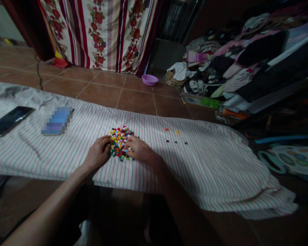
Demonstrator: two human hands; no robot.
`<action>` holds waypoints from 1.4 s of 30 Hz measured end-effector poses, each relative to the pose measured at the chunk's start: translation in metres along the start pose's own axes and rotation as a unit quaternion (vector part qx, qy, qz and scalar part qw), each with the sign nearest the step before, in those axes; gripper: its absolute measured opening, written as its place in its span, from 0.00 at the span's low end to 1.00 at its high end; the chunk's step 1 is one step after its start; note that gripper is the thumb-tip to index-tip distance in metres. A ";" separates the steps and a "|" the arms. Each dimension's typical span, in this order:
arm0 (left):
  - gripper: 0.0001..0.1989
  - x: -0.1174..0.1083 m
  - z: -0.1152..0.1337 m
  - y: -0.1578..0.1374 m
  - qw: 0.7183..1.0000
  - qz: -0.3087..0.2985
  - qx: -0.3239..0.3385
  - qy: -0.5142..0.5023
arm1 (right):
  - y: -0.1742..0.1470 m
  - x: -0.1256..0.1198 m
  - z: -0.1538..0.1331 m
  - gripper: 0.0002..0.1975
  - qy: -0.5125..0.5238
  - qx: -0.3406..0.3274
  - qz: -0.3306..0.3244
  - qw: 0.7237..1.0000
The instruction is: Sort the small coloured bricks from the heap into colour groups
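Observation:
A pile of small colourful blocks (120,138) lies on a striped cloth. At its left edge, my left hand (100,150) rests with bent fingers drawn together on the blocks. My right hand (140,149) reaches into the pile from the right, its fingers curled and close together among the pieces. Anything between the fingertips of either hand is too small to make out. Apart from the pile, to the right, lie an orange block (166,129), yellow pieces (177,132), a black block (167,141), a grey block (176,142) and a dark brownish block (185,143).
The striped cloth (215,167) covers a low surface. On its left lie a dark phone (10,120) and a blurred-out blue rectangular object (56,121). Beyond are a tiled floor (102,92), a purple basin (150,80), a flowered curtain (110,34) and heaped clothes (220,65).

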State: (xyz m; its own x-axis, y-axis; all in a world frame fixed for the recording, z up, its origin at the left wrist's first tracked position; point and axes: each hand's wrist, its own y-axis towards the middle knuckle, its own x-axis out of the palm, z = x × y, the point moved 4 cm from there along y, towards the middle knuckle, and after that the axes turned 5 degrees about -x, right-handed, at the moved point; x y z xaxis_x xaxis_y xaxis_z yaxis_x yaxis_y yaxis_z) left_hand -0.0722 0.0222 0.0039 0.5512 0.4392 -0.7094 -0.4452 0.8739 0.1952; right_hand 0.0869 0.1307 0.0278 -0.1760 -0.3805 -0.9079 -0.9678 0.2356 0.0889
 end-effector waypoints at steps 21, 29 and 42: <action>0.16 0.002 -0.003 0.001 1.000 0.013 0.005 0.027 | -0.006 -0.003 0.009 0.14 0.047 -0.005 0.037 0.998; 0.16 -0.001 0.000 0.001 1.000 -0.002 0.000 0.023 | -0.011 -0.009 0.017 0.12 0.092 -0.002 0.093 0.991; 0.14 -0.001 0.002 0.000 1.000 0.009 0.009 0.023 | -0.009 -0.004 0.010 0.11 0.035 -0.015 0.024 0.999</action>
State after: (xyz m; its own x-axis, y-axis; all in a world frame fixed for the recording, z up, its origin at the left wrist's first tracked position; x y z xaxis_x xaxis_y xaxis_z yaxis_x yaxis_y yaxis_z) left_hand -0.0721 0.0221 0.0061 0.5097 0.4450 -0.7363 -0.4415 0.8699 0.2200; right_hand 0.0985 0.1393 0.0267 -0.2338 -0.4314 -0.8713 -0.9627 0.2283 0.1453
